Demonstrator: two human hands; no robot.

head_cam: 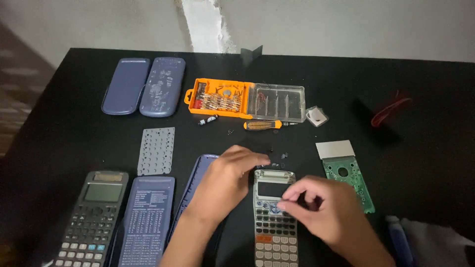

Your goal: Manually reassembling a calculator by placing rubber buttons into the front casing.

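Observation:
A silver calculator front (275, 227) with grey and cream keys lies on the black table (74, 128) in front of me. My left hand (225, 180) rests over its upper left corner, fingertips at the top edge. My right hand (324, 207) pinches with thumb and fingers at the face just under the dark display window. Whether a small part sits between those fingers cannot be told. A blue calculator back shell (198, 173) lies partly hidden under my left hand.
A green circuit board (350, 179) with a silver panel lies to the right. Behind are an orange bit case (217, 98) with clear lid, an orange-handled screwdriver (267, 124) and small screws (283, 156). Left: a dark calculator (91, 217), blue covers (143, 86), a grey key mat (156, 151).

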